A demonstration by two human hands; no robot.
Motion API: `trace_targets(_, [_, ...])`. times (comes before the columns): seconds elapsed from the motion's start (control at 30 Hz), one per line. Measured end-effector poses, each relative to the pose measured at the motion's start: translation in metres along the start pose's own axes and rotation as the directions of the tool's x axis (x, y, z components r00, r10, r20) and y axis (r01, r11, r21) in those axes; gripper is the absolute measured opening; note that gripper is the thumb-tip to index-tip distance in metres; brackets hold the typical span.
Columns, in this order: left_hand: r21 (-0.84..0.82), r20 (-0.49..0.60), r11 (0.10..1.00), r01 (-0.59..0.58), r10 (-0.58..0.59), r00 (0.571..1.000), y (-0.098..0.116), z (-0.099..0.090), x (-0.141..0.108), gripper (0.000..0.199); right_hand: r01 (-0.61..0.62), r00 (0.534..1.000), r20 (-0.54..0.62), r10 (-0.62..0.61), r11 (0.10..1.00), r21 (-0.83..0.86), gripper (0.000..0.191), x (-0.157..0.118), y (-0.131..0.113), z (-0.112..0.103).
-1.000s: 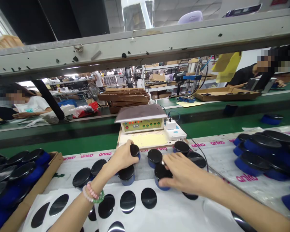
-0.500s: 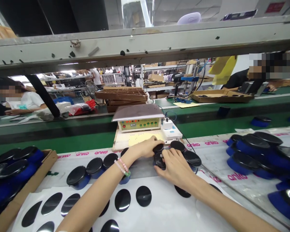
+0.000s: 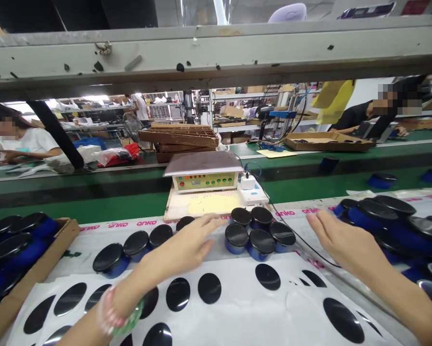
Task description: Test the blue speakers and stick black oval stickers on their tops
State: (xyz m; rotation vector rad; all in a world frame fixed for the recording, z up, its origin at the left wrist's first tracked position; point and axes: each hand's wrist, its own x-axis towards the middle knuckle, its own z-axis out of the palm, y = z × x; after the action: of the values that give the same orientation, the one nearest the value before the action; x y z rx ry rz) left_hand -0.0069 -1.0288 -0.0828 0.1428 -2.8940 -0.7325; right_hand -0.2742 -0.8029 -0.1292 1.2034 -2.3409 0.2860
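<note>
My left hand [image 3: 190, 242] hovers over the bench with fingers stretched out and nothing visible in them. Just right of its fingertips stands a cluster of round blue pieces with glossy black tops, among them a front piece [image 3: 261, 244] and a left one [image 3: 236, 238]. My right hand [image 3: 345, 240] is raised off to the right, its fingers extended, near a pile of similar blue pieces [image 3: 377, 214]. Below both hands lie white sheets [image 3: 237, 317] bearing black discs [image 3: 209, 288]. More blue pieces [image 3: 110, 259] stand in a row left of my left hand, partly hidden by it.
A cardboard tray [image 3: 62, 235] full of blue pieces is at the left. Behind the bench, a control box [image 3: 204, 180] sits on a board with a white plug and cable. A green conveyor [image 3: 111, 199] runs across. Overhead is a shelf beam [image 3: 237, 53]; co-workers sit beyond.
Both hands have left the cluster of blue pieces: my left hand drew back left, my right hand swung right. The pieces they touched now stand uncovered. The view shifted slightly.
</note>
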Motion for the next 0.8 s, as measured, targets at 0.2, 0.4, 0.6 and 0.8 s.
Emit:
trace_targets(0.2, [0.195,0.006,0.976,0.101,-0.104,0.995,0.005,0.039,-0.097,0.040,-0.010,0.991,-0.130,0.019,0.997,0.074,0.034,-0.025,-0.008,-0.011])
trace_targets(0.4, [0.246,-0.406,0.869,0.430,-0.310,0.860,-0.016,0.089,-0.153,0.044,0.346,0.884,0.027,-0.467,0.692,0.633,0.031,-0.032,-0.097,-0.034])
trace_targets(0.6, [0.491,-0.303,0.804,0.337,-0.205,0.931,-0.023,0.105,-0.160,0.079,0.446,0.602,0.190,-0.775,0.524,0.726,0.037,-0.026,-0.163,-0.013])
trace_targets(0.8, [0.506,-0.322,0.797,0.329,-0.179,0.929,-0.041,0.093,-0.181,0.080,0.243,0.740,0.341,-0.580,0.703,0.668,0.024,-0.045,-0.122,0.001])
